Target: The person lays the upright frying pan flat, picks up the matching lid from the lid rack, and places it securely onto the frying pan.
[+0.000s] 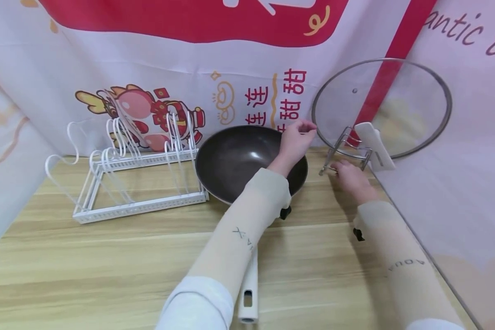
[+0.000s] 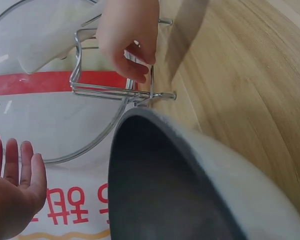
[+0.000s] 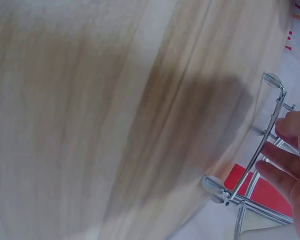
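My right hand (image 1: 352, 181) pinches the low front bar of a wire lid rack (image 1: 334, 149); in the right wrist view its fingers (image 3: 277, 175) bend around that bar. Upright in the rack stands a round glass lid (image 1: 416, 110) with a metal rim. A white slotted utensil (image 1: 375, 142) leans there too. Over the right side of a dark frying pan (image 1: 231, 160), my left hand (image 1: 295, 140) hangs in the air, its fingertips near the lid's left rim. The left wrist view shows those fingers (image 2: 26, 165) loosely extended and holding nothing.
A white wire rack (image 1: 140, 211) with several upright loops stands left of the pan. The pan's pale handle (image 1: 249, 293) points toward the table's front. A printed cloth (image 1: 148, 55) hangs behind, and another wall borders the wooden table (image 1: 107, 275) on the right.
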`<state>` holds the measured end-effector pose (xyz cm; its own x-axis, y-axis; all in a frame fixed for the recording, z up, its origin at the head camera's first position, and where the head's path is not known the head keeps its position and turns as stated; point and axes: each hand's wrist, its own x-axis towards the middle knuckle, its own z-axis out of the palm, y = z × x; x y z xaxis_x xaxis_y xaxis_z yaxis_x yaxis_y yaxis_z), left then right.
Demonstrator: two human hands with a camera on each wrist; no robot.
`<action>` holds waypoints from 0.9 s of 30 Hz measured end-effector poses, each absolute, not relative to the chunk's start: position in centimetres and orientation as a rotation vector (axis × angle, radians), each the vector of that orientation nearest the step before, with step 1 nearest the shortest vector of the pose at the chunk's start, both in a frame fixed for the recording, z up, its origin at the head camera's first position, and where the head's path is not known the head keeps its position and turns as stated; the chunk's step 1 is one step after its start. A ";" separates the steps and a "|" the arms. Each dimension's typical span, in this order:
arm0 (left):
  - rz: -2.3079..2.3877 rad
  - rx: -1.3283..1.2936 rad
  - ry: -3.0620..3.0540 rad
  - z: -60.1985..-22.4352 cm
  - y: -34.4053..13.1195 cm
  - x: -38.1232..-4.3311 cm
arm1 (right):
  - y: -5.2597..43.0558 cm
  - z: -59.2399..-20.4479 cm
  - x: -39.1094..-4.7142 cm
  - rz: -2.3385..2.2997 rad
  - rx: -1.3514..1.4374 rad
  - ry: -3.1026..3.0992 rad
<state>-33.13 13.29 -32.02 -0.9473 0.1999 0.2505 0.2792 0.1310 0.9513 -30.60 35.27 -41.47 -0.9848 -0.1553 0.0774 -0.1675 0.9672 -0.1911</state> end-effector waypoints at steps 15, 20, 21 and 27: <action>-1.918 -0.485 -2.454 -33.5 16.0 -33.4 | 35.1 -42.2 -31.1 0.272 0.166 -3.044; -1.900 -0.465 -2.501 -34.1 16.6 -33.7 | 34.8 -42.6 -31.3 0.300 0.132 -3.000; -1.901 -0.461 -2.506 -34.2 16.7 -33.7 | 34.8 -42.6 -31.3 0.302 0.126 -2.995; -1.892 -0.476 -2.526 -34.5 17.8 -33.8 | 35.3 -42.2 -31.7 0.309 0.070 -3.017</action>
<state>-33.80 17.82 -34.51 -0.9543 0.2654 0.1375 0.2066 0.2533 0.9451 -31.67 35.26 -42.19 -0.9931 -0.0348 0.1117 -0.0568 0.9782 -0.1998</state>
